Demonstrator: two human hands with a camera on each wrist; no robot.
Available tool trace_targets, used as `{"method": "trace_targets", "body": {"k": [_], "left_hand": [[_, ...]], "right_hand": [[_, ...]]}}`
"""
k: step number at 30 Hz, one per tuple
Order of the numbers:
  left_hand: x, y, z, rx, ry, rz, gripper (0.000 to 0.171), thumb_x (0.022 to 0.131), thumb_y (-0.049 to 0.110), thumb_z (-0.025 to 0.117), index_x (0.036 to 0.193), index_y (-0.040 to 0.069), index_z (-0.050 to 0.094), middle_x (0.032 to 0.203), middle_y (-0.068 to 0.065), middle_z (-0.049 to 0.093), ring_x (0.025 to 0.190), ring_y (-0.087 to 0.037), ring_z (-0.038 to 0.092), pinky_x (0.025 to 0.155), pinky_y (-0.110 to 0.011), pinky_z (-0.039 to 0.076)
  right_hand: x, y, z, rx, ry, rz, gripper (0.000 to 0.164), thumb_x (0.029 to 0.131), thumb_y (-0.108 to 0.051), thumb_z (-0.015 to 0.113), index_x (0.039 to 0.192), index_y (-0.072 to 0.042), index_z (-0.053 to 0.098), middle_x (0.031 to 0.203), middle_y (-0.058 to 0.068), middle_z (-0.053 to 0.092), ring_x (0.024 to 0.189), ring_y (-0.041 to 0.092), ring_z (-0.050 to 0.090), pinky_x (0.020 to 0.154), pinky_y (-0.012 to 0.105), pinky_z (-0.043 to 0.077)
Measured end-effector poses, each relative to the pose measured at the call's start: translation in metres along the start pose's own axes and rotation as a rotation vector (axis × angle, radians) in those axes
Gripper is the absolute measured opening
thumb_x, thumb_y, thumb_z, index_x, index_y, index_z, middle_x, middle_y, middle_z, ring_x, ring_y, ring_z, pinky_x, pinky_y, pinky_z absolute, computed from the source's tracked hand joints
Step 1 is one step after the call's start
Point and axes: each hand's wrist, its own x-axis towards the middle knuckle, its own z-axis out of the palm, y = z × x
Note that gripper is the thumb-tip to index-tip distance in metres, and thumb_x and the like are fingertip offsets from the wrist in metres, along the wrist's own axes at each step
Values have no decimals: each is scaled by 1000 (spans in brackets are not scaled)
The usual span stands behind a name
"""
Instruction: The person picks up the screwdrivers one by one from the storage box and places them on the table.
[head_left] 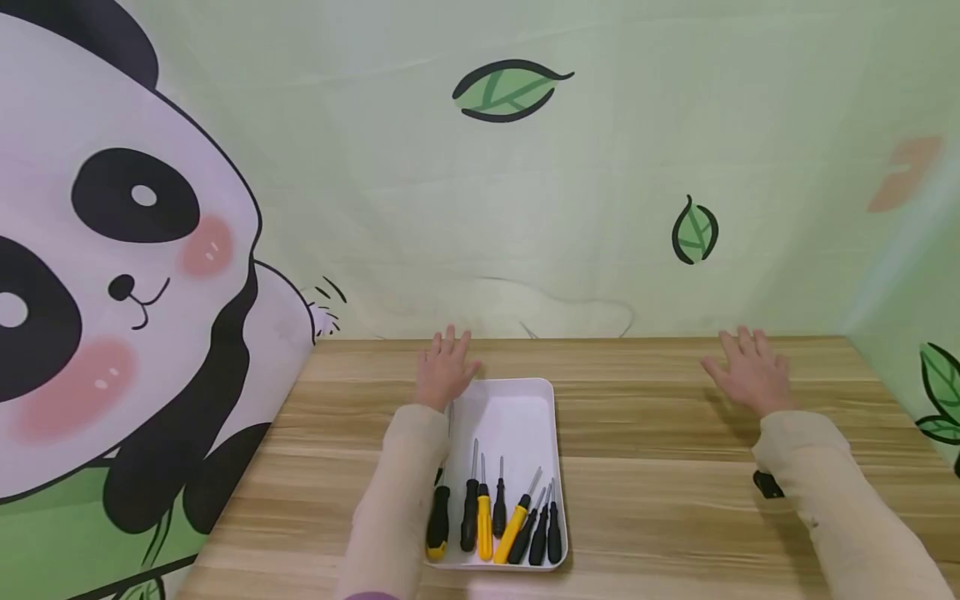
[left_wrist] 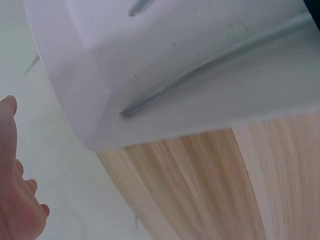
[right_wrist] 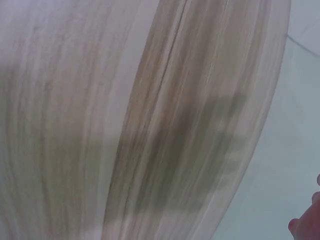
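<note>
My left hand point(head_left: 444, 369), fingers spread and pointing away, is over the far left corner of a white tray point(head_left: 517, 408) and holds nothing. In the tray lie several screwdrivers with black or yellow handles, among them a yellow screwdriver point(head_left: 484, 525) and a black-and-yellow one point(head_left: 437, 521) partly hidden by my left sleeve. A long metal shaft point(left_wrist: 200, 70) shows inside the tray in the left wrist view. To the right, my right hand point(head_left: 750, 372) is spread over the far part of the wooden table point(head_left: 637, 492), its shadow on the wood, with nothing in it.
Behind the table's far edge rises a pale green backdrop point(head_left: 360, 167) with leaf drawings and a large panda point(head_left: 150, 292) on the left. Another backdrop panel borders the table's right side. A small black object point(head_left: 768, 485) shows by the right sleeve.
</note>
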Motion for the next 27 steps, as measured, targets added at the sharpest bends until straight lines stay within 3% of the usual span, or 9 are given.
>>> {"method": "trace_targets", "body": {"k": [11,20,27], "left_hand": [[-5,-9,0,50,12,91,61,91,52,27,143,22,13,150,-8,5,136,-32,9,107,-53,10],[-18,-18,9,69,36,144,60,91,46,36,142,18,19,149,-9,10,135,-33,13,106,-54,12],[-29,-24,21,76,-7,150,61,91,46,35,142,18,18,150,-8,5,135,-31,12,107,-53,12]], "right_hand": [[4,-16,-2,20,-15,-30,81,87,-62,19,139,0,18,143,29,8,130,46,0,94,69,6],[6,-36,-2,7,-32,-94,79,88,-61,21,140,-2,17,145,26,5,132,43,-1,95,68,6],[6,-53,2,-38,-8,-179,72,90,-54,29,139,-1,22,144,26,11,132,43,5,97,65,11]]}}
